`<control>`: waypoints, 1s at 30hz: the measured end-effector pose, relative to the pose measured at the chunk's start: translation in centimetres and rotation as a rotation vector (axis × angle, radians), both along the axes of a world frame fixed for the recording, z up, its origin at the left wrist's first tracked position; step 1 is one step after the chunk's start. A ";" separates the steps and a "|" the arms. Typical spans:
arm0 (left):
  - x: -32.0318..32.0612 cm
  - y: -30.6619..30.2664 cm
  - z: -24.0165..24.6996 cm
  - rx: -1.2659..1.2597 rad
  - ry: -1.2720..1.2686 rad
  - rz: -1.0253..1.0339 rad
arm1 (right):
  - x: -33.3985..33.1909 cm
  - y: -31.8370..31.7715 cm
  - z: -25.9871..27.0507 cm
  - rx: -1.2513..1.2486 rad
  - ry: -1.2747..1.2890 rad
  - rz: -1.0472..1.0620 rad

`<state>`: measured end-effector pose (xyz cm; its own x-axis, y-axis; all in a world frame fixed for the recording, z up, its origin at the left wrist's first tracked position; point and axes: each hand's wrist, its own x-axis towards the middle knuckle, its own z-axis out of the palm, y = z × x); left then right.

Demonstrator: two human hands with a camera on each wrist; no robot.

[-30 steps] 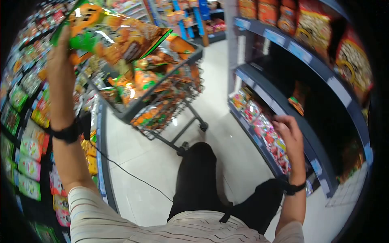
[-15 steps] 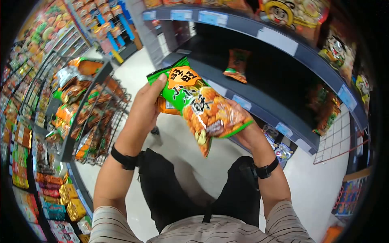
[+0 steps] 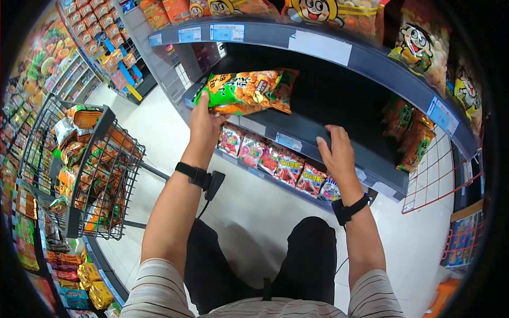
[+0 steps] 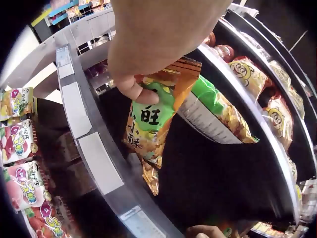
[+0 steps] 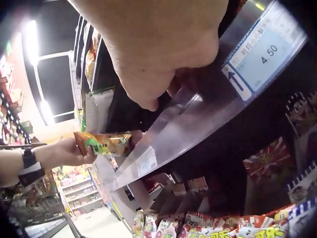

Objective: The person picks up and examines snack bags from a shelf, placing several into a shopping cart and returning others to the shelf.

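My left hand (image 3: 204, 126) pinches the green end of a puffed-snack bag (image 3: 233, 91), thumb on top. The bag, green and orange with Chinese lettering, is over the left part of a dark shelf (image 3: 328, 108). Behind it, overlapped in the head view, shows another snack bag (image 3: 284, 91); the left wrist view has a second green-ended bag (image 4: 213, 106) beside the pinched one. My right hand (image 3: 340, 156) holds nothing, its fingers relaxed over the shelf's front edge. In the right wrist view a price label (image 5: 265, 54) reads 4.50 near that hand.
A wire cart (image 3: 101, 180) loaded with similar orange bags stands at the left. More bags (image 3: 411, 140) sit at the shelf's right end, beside a wire divider (image 3: 437, 177). Larger bags (image 3: 419, 47) fill the shelf above; candy packets (image 3: 270, 159) line the one below.
The left hand brought the bag from above the cart, both hands held it before the body, and now it is over the shelf in the left hand alone. The right hand has let go.
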<state>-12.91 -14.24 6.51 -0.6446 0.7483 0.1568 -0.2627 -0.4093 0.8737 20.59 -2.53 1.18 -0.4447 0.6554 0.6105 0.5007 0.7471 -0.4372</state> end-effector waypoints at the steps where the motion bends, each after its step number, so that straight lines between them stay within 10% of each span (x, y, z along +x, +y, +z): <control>1: -0.3 0.6 0.0 0.007 -0.001 0.040 | -0.1 0.1 0.1 -0.042 0.001 -0.016; 20: -2.8 5.0 -4.9 -0.205 0.483 0.311 | -0.5 -0.2 0.6 -0.068 -0.051 -0.028; 30: 7.2 -21.9 13.3 -0.437 0.821 0.264 | -0.2 -0.3 0.4 -0.071 -0.050 0.016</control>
<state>-5.75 -36.15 19.86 -0.6137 0.6944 0.3757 0.5517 0.0368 0.8332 20.37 -2.88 1.60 -0.4840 0.6887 0.5399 0.5114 0.7232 -0.4641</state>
